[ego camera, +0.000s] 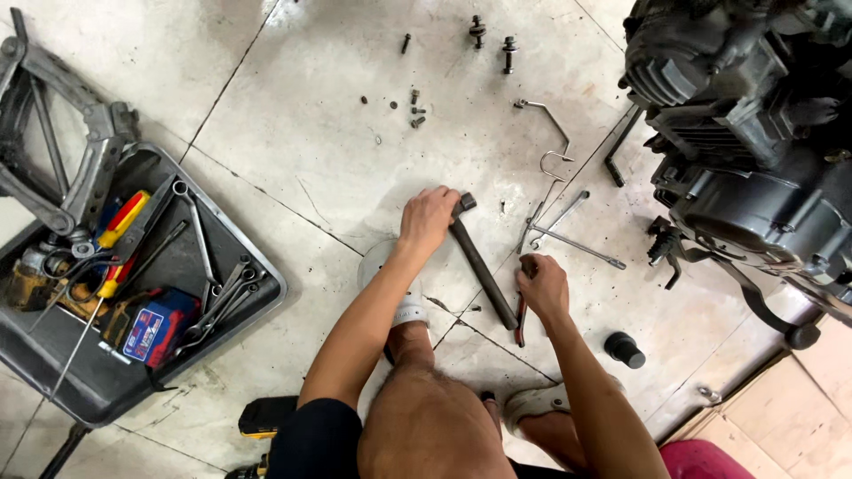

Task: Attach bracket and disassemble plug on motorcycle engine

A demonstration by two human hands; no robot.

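Note:
My left hand (pixel 428 220) is closed around the head end of a dark hammer (pixel 482 264) that lies on the tiled floor, its handle running down and to the right. My right hand (pixel 542 286) grips pliers with red handles (pixel 521 326), which point down towards my feet. Just beyond my right hand lies a long cross wrench (pixel 577 243) and a bent metal hook (pixel 554 163). A black engine (pixel 745 151) stands at the right.
A dark tool tray (pixel 106 377) at the left holds wrenches, screwdrivers and a blue box. A scissor jack (pixel 62 151) lies above it. Bolts and nuts (pixel 415 108) are scattered at the top. A black socket (pixel 625 349) stands by my right foot.

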